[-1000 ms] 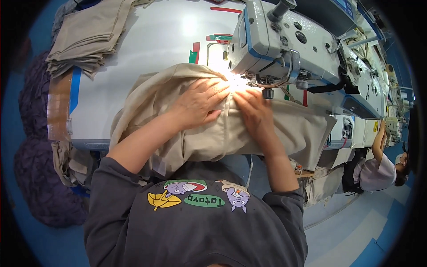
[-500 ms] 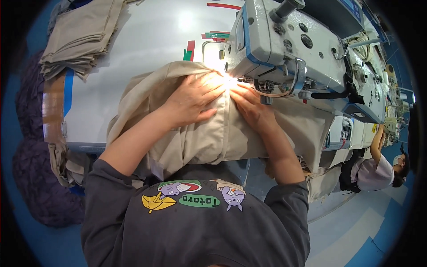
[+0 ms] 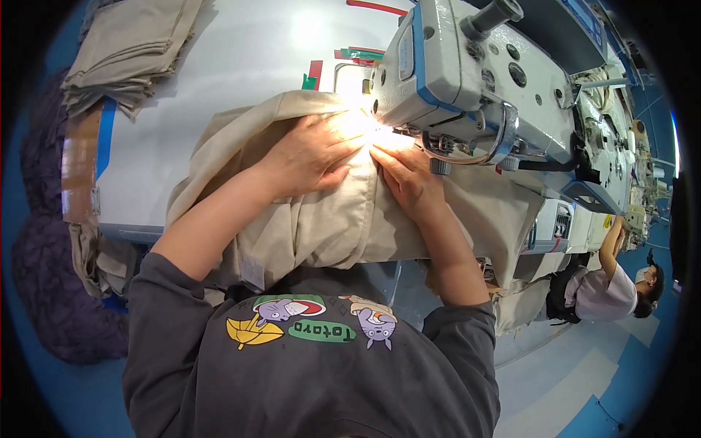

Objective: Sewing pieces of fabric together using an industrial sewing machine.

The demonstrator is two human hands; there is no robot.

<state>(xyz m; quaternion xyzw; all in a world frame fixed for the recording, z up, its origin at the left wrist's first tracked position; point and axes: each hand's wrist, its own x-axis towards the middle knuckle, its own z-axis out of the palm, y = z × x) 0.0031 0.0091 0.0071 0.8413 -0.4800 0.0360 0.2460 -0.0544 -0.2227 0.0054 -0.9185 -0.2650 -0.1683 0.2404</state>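
A large piece of beige fabric (image 3: 321,233) lies bunched on the sewing machine's bed and drapes over the table's front edge toward my lap. A seam runs down its middle, between my hands. My left hand (image 3: 310,157) rests flat on the cloth left of the seam, fingers stretched to the needle area and thumb apart. On the right, my right hand (image 3: 409,175) presses the cloth with its fingers extended forward, close under the head of the sewing machine (image 3: 453,80). Bright lamp glare washes out the fingertips of both hands and hides the needle.
A stack of beige fabric pieces (image 3: 135,55) lies at the table's far left. Red and green tape strips (image 3: 314,77) mark the white tabletop (image 3: 241,44). Dark purple bundles (image 3: 58,292) stand on the left. At the far right a masked co-worker (image 3: 602,288) reaches toward another machine.
The view has shifted slightly, so the machine sits a little farther right. My hands stay on the cloth by the needle, with the right fingers drawn slightly closer to the left hand.
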